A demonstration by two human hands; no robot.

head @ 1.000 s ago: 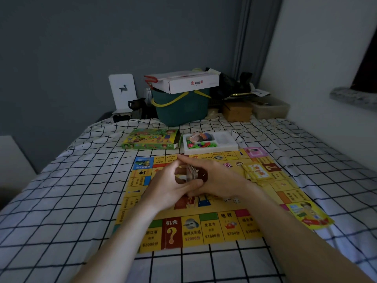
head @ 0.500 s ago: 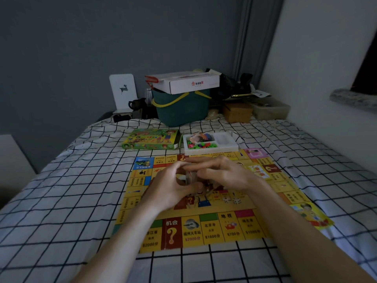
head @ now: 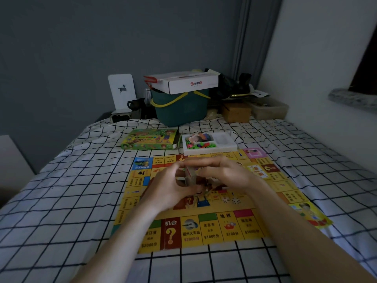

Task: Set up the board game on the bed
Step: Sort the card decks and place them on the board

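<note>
Both grips, left hand (head: 171, 186) and right hand (head: 226, 172), clasp a card stack (head: 190, 177) above the board (head: 214, 227).

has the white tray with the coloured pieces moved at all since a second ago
No. The white tray sits where it did, right of the green game box and touching the far edge of the board. Only the hands shifted.

Bed (head: 61, 201), checked sheet. Board (head: 224, 227) flat beneath hands (head: 173, 188). Beyond hands: green box (head: 150, 139), white tray (head: 224, 142) beside it. Farther back: teal bucket (head: 179, 109).
</note>
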